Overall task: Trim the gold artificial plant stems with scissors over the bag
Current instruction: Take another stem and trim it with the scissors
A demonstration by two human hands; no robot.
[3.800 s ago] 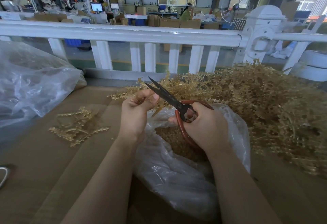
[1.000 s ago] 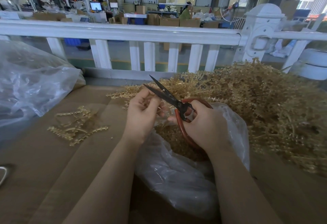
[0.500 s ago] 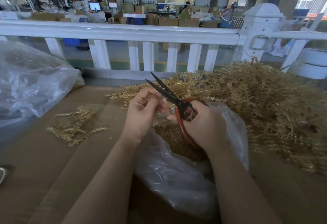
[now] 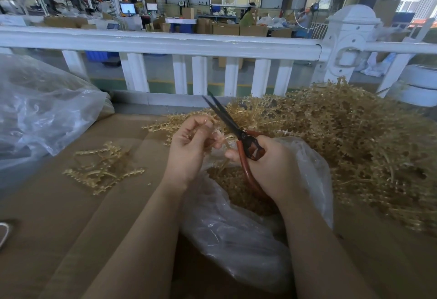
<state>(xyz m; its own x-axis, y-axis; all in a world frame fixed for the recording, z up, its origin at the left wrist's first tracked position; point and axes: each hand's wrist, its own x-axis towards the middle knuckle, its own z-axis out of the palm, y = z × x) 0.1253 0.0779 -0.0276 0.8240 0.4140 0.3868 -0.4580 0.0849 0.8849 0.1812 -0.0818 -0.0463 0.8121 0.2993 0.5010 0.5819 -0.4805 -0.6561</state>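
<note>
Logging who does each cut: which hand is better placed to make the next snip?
The right hand: it already grips the scissors over the bag, while the left hand pinches the gold stem.

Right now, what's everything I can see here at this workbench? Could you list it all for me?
scissors: one, black blades, red handles, held above the bag
clear plastic bag: one, holding gold trimmings, front centre
gold stem: one, pinched over the bag
untrimmed gold stem pile: one heap, right
trimmed gold stems: small cluster, left on the cardboard
cardboard surface: brown, under everything
large plastic bag: one, clear, far left
white railing: one, behind the bench
left hand: pinches the stem
right hand: grips the scissors
</note>
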